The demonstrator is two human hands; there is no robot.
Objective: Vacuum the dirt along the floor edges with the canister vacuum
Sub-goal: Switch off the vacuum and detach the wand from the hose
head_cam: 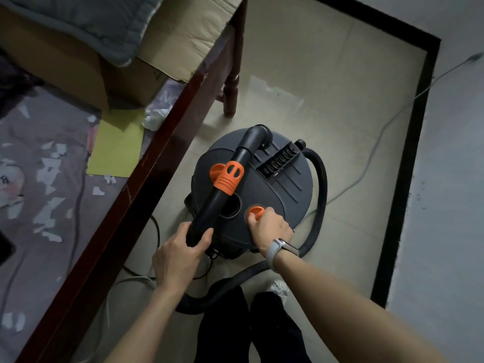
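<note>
A round dark grey canister vacuum [288, 184] stands on the tiled floor beside the bed. A black wand tube [217, 200] with an orange collar [229, 176] lies across its lid. My left hand [180, 255] grips the near end of that tube. My right hand [269, 226], with a watch on the wrist, pinches the orange knob [255, 212] on the lid's near side. A second orange knob [217, 171] shows behind the collar. The black hose [318, 205] loops round the right side of the canister and back past my feet.
A dark wooden bed frame [146, 179] runs diagonally on the left, its leg [230, 93] near the canister. Cardboard box [162, 48], yellow sheet [117, 148] and paper scraps lie on the bed. A black baseboard [408, 158] edges the floor. A grey cable [377, 137] crosses the tiles.
</note>
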